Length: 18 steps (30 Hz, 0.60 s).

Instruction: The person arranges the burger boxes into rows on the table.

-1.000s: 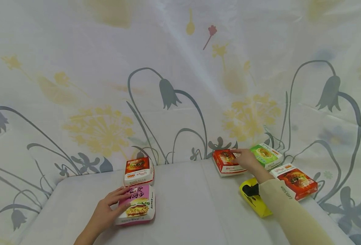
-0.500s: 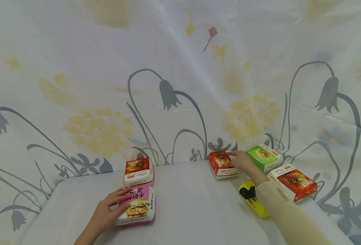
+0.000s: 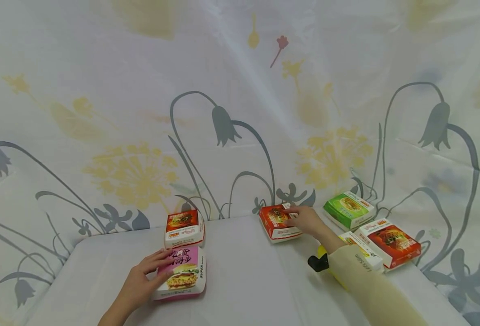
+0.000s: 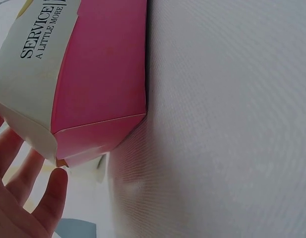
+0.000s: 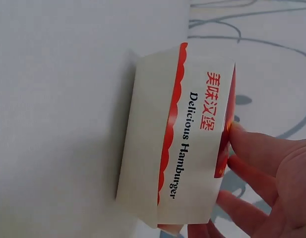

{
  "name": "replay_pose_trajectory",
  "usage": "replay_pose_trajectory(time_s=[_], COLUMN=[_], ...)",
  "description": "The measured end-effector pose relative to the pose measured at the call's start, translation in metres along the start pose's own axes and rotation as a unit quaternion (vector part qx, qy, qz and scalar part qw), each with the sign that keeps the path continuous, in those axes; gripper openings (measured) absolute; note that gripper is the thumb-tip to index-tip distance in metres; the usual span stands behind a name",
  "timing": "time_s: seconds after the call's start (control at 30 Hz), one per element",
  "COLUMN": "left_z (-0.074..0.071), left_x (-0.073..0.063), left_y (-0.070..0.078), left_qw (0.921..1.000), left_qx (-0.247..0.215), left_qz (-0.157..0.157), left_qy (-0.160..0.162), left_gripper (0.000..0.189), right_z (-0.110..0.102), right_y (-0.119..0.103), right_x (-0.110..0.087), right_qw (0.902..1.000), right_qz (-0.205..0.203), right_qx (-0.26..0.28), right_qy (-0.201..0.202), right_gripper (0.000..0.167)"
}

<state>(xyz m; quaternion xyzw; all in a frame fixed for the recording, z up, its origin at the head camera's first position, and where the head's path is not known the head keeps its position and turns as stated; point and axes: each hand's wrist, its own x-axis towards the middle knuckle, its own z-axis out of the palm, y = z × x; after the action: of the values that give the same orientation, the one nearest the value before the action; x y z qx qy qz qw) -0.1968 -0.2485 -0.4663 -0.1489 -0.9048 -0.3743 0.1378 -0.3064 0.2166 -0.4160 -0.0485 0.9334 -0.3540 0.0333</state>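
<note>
My left hand [image 3: 142,276] rests with spread fingers on a pink burger box [image 3: 184,271] at the front left. In the left wrist view its fingertips are at the corner of this box. On the right, my right hand [image 3: 311,221] lies over the right part of a red and white burger box [image 3: 274,224]. The right wrist view shows thumb and fingers along the top edge, with a finger reaching past the end of the "Delicious Hamburger" box [image 5: 192,134]. That box sits flat on the white cloth, close to the backdrop.
Behind the pink box stands another red burger box [image 3: 184,231]. At the right are a green box [image 3: 349,208] and a larger red one [image 3: 394,242]. A yellow box with a black figure [image 3: 324,252] is partly hidden under the right sleeve [image 3: 366,280]. A flowered backdrop [image 3: 240,136] rises behind.
My right hand has slid the red burger box leftward, away from the green box. The yellow box beneath the sleeve has shifted, showing a white printed face. My left hand stays still.
</note>
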Motion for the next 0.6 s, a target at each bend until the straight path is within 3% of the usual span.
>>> replay_pose_trajectory(time_s=[0.2, 0.6], left_z=[0.0, -0.001], left_x=[0.0, 0.001], left_y=[0.001, 0.001], left_qw=[0.9999, 0.9999], left_qx=[0.01, 0.014], left_qz=[0.009, -0.004], left_qy=[0.001, -0.006], left_gripper=[0.029, 0.03], right_z=[0.021, 0.056], right_y=[-0.008, -0.025], right_x=[0.006, 0.0], right_qw=[0.9993, 0.9975], right_qz=[-0.02, -0.034], right_qx=[-0.028, 0.026], right_qy=[0.012, 0.056], right_gripper=[0.044, 0.041])
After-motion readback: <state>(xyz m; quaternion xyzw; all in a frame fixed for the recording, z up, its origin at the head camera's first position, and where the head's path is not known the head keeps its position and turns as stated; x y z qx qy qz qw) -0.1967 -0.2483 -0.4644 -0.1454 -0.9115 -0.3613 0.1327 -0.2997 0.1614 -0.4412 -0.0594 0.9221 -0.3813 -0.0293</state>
